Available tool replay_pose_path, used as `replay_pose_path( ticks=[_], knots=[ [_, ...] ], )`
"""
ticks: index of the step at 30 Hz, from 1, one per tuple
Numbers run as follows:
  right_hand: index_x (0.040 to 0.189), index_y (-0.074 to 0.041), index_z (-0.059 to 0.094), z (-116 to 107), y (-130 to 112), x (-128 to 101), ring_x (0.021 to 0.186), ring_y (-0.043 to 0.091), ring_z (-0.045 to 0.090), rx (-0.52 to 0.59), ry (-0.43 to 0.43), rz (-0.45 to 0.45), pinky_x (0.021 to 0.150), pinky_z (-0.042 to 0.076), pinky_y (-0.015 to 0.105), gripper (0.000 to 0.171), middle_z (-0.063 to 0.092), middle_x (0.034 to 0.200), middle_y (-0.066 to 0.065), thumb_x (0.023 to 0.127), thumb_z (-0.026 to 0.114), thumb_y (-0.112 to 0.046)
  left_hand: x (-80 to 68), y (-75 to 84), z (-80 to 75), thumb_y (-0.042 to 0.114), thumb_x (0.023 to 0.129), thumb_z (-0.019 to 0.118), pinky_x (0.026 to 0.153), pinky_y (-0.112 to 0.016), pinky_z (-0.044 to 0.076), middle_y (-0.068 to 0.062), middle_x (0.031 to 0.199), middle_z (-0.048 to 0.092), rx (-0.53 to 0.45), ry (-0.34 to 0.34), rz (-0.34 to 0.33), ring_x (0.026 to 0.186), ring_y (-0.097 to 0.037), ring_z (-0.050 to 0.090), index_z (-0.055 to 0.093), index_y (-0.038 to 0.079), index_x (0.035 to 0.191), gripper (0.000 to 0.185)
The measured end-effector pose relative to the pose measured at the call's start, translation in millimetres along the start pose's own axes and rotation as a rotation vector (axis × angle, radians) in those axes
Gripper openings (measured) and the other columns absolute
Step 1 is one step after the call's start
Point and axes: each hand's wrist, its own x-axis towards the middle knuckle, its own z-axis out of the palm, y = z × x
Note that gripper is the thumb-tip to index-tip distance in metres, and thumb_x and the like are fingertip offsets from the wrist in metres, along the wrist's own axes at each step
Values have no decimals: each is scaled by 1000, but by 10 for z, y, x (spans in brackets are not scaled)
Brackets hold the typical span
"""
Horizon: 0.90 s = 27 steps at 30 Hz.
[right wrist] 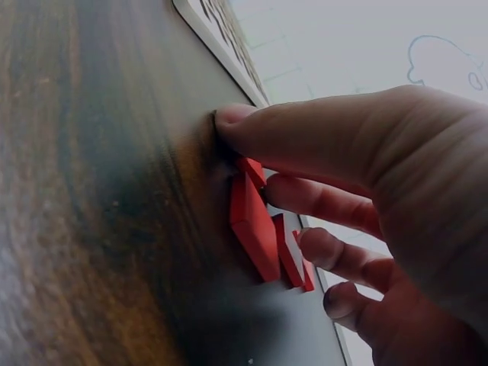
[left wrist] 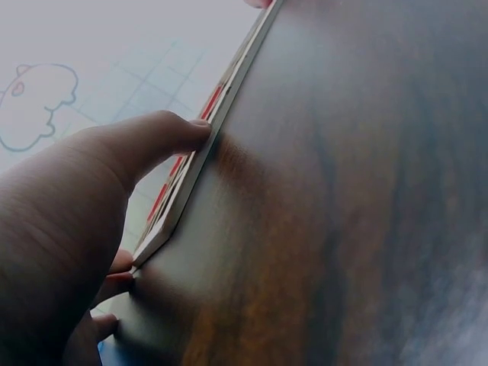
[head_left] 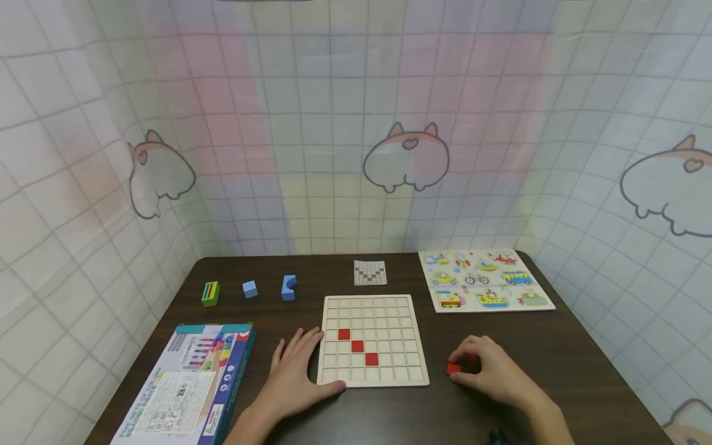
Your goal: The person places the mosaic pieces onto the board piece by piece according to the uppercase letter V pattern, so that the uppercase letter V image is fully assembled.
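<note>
A pale wooden grid board (head_left: 389, 377) lies on the dark table, with three red square tiles (head_left: 358, 346) in its cells on a diagonal. My left hand (head_left: 297, 374) rests at the board's left side, fingertips along that edge and thumb against the front edge. To the right of the board, my right hand (head_left: 497, 371) pinches a red tile (head_left: 453, 368) between thumb and forefinger, low over the table. In the right wrist view more red tiles (right wrist: 258, 229) lie under the fingers, partly hidden by the hand in the head view.
Behind the board lies a small pattern card (head_left: 369, 272). A picture puzzle board (head_left: 484, 281) is at the back right. Blue blocks (head_left: 288, 288) and a green block (head_left: 211, 294) stand at the back left, with a printed box (head_left: 186, 383) nearer the front.
</note>
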Motion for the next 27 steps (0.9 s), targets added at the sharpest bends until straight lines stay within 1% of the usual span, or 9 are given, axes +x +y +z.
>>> replay_pose_path(
  ticks=[8, 17, 24, 27],
  knots=[
    [105, -37, 81, 24, 22, -12, 102, 6, 56, 21, 45, -6, 86, 51, 28, 17, 71, 107, -22, 93, 92, -42, 5, 1, 5, 94, 71, 79, 134, -77, 7, -3, 177, 45, 4, 4, -2, 171, -39, 29, 49, 25, 168, 124],
    [106, -34, 80, 92, 20, -22, 94, 5, 56, 67, 98, -16, 79, 48, 25, 18, 72, 102, -20, 93, 92, -38, -8, 9, -5, 94, 71, 79, 134, -77, 7, -3, 177, 45, 5, -4, -1, 171, -39, 28, 48, 24, 169, 124],
    [107, -33, 80, 101, -105, 45, 96, 6, 55, 46, 117, -32, 79, 48, 25, 19, 73, 104, -23, 92, 93, -36, -13, 18, -8, 93, 71, 80, 134, -77, 7, -2, 178, 44, 2, -3, -7, 171, -39, 28, 48, 26, 169, 123],
    [108, -33, 81, 106, -181, 109, 98, 3, 54, 34, 111, -53, 82, 50, 26, 19, 73, 106, -23, 93, 92, -35, -5, 22, -15, 93, 71, 80, 134, -77, 7, -2, 178, 44, 0, -4, -11, 171, -39, 27, 48, 25, 169, 123]
  ],
)
